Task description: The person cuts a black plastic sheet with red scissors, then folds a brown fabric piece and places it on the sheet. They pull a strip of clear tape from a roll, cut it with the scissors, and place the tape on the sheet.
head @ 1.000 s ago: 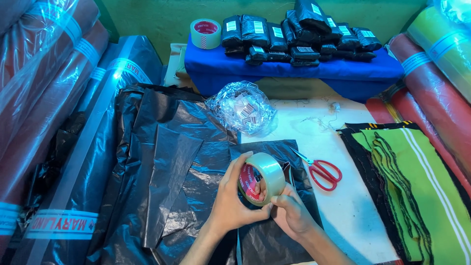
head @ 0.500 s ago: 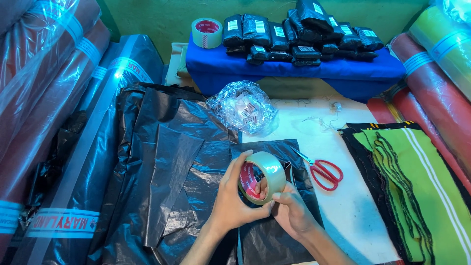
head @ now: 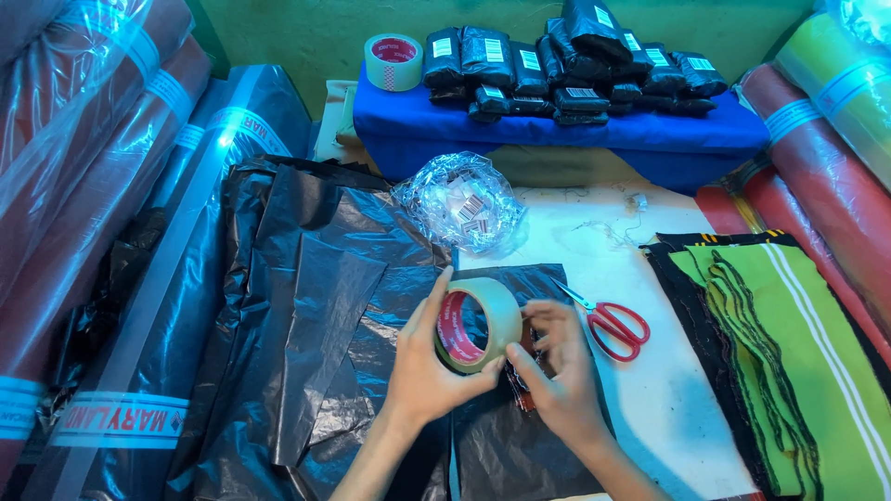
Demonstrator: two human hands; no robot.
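My left hand grips a roll of clear packing tape with a red inner core, holding it upright above a black plastic bag. My right hand is beside the roll, fingertips pinching at the tape's edge on its right side. Under the right hand lies a small package wrapped in black plastic, with a bit of red patterned cloth showing at its edge. Red-handled scissors lie on the white surface just right of my right hand.
Crumpled black plastic sheets cover the left. A clear bag of small labels sits behind the hands. A blue cloth shelf holds black wrapped packs and a second tape roll. Green striped fabric lies right; wrapped fabric rolls flank both sides.
My right hand's fingers have shifted up along the roll's right side. The roll and my left hand stay nearly in place.
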